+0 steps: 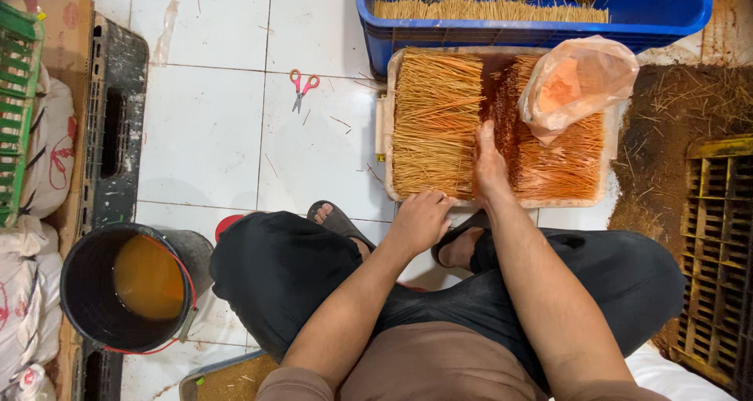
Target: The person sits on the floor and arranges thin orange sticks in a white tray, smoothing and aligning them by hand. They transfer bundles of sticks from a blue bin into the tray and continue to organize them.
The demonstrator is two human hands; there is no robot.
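A shallow wooden tray on the floor holds two heaps of thin sticks: pale yellow ones on the left, orange ones on the right, with a dark reddish band between. My left hand rests curled on the tray's near edge at the pale sticks. My right hand lies flat, fingers together, pressed into the gap between the heaps. A clear plastic bag of orange powder sits on the orange sticks.
A blue crate with more sticks stands behind the tray. Red-handled scissors lie on the white tiles. A black bucket of orange liquid stands at lower left. Brown powder and a yellow grid crate lie at right.
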